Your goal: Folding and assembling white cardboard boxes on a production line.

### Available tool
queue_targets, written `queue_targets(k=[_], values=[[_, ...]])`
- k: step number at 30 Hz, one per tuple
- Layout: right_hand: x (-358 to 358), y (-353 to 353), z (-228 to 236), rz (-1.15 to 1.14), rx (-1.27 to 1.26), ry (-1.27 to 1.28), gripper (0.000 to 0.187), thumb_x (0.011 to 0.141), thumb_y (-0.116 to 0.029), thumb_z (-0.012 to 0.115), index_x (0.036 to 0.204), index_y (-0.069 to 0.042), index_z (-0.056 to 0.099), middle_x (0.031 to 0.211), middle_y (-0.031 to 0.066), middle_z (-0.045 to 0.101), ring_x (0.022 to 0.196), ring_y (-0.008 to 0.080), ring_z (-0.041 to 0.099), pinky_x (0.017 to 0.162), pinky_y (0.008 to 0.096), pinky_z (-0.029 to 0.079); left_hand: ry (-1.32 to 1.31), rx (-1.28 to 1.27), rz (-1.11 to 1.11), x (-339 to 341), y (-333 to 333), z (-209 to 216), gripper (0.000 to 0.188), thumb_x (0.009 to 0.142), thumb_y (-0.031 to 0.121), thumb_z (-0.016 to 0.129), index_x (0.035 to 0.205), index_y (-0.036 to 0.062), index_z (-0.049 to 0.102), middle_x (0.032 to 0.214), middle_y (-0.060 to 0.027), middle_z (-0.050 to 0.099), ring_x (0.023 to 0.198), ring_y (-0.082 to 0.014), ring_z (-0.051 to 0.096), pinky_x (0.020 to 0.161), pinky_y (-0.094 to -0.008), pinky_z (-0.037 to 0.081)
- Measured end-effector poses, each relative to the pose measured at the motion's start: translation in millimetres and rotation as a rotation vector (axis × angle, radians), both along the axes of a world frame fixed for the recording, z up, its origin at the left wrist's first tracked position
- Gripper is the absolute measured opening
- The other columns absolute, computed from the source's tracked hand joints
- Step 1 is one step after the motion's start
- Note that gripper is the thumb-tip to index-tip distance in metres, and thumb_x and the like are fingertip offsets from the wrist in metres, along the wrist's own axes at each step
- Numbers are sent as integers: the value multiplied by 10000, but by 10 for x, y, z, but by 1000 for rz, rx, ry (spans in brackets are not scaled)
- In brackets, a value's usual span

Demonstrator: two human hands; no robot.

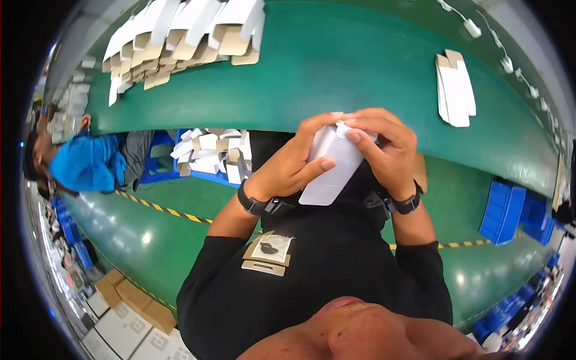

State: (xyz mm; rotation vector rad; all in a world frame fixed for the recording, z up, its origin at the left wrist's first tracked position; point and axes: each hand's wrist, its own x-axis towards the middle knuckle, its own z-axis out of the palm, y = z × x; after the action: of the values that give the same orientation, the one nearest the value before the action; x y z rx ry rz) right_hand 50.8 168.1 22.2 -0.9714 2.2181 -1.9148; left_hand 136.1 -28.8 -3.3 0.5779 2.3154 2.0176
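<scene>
Centre: we see left hand (285,165) and right hand (390,147) part-closed, holding a white cardboard box (336,165) by a green tabletop's (336,60) near edge. Left of centre, below that edge: blue plastic crate (219,177) of white cartons (207,161). Tabletop spans between piled white-and-tan cartons (180,36), upper left, and narrow white cartons (455,90), upper right.

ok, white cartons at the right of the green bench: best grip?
Probably pinch across the long edges of the white cartons, mid-length, coming from the near side with the right hand once it is off the white box. They look flattened, long and narrow, one end toward the person; the tan flaps at the far end stick out unevenly.
</scene>
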Motion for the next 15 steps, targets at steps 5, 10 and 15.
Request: queue_targets(k=[5,10,15], values=[[107,127,-34,-9,-117,-162,96,867,-8,730,963,-3,738,1015,126,720,920,181,673,774,277,522,-12,-58,4,66,112,44,671,1005,255,572,1528,40,210,1452,-217,414,1323,-301,446,1120,-413,322],[128,143,37,52,-104,-196,115,888,-16,711,997,8,734,1020,126,719,942,184,673,811,288,525,-42,25,34,126,125,20,586,1009,223,566,1497,46,294,1462,-190,432,1312,-292,477,1105,-398,365],[170,84,25,106,-132,-298,185,938,-57,660,1094,22,720,1099,163,717,1062,230,667,948,332,504,-117,289,94,113,130,-105,522,1018,217,544,1474,64,339,1388,-147,481,1234,-218,504,1065,-359,393]])
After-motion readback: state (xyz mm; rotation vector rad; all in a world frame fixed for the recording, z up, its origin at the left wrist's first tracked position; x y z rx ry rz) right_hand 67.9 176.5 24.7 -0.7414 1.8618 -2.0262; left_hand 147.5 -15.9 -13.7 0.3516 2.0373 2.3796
